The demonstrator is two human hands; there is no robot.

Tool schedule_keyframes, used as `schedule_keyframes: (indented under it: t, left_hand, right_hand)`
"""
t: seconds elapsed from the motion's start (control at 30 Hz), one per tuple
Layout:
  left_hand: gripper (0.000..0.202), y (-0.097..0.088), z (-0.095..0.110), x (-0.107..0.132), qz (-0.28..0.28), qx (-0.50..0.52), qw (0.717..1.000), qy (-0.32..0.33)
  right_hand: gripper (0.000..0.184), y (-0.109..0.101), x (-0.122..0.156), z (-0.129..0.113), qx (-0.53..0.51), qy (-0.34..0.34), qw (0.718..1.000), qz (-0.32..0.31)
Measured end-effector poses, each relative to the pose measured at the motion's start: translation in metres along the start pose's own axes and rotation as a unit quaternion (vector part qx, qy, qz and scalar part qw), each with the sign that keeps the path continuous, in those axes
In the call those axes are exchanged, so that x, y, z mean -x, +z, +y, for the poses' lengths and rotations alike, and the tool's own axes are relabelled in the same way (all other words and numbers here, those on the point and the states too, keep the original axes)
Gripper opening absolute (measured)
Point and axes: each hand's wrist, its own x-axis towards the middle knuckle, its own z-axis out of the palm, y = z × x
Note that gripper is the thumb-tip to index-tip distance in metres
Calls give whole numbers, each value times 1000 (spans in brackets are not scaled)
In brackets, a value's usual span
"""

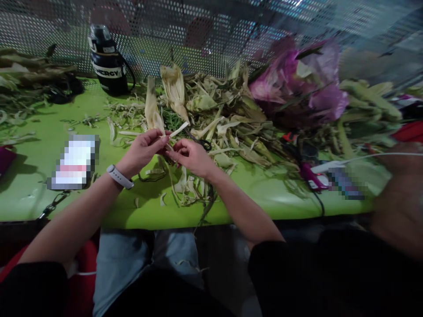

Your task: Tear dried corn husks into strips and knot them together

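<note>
My left hand (pixel 143 149), with a white band at the wrist, is closed in a pinch above the green table. My right hand (pixel 193 156) is closed close beside it, thumb and fingers curled together. Both grip corn husk; a pale husk strip (pixel 179 129) sticks out to the upper right from between them. Exactly where each fingertip holds it is partly hidden. A broad dry husk (pixel 152 108) stretches away just behind my left fingers. Black scissors handles (pixel 205 144) show behind my right hand. Torn husk scraps (pixel 191 191) lie below the hands.
A heap of husks (pixel 244 132) spreads behind and right, under a pink plastic bag (pixel 297 83). A black bottle (pixel 109 66) stands at the back left. One phone (pixel 75 160) lies left, another (pixel 346 182) right. A co-worker's blurred arm (pixel 399 198) reaches in at right.
</note>
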Motion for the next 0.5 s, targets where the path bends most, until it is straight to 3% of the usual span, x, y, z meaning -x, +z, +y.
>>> schedule_keyframes:
  t: [0.27,0.5]
  left_hand:
    - [26,5,-5,2,53,64,996,17]
    - [22,3,-2,1,64,139,987,-45]
  right_hand:
    - [38,2,2,-7,-58,-9,995,-86]
    - [38,-4,2,-9,-69,1,991,-118]
